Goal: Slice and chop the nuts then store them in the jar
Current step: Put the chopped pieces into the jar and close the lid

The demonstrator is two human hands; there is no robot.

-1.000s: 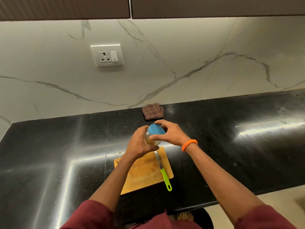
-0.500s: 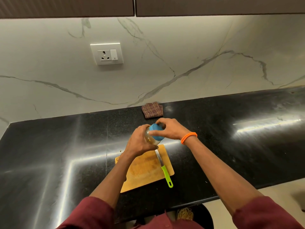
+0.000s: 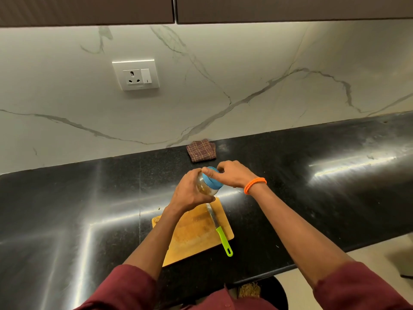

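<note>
From the head camera we see our left hand (image 3: pixel 190 193) gripping the glass jar (image 3: pixel 206 186) above the black surface (image 3: pixel 89 198). Our right hand (image 3: pixel 232 175) clamps its blue lid (image 3: pixel 213 181), having turned further since a moment ago. Storing seems nearly finished; the knife (image 3: pixel 220 229) rests on the cutting board (image 3: pixel 192 233).

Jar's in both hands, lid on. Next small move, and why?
Probably finish twisting the blue lid tight, then set the jar down. The right hand grips the lid while the left hand holds the tilted glass body above the cutting board. The board looks swept of nuts and the knife lies idle on it, so chopping seems done.
</note>
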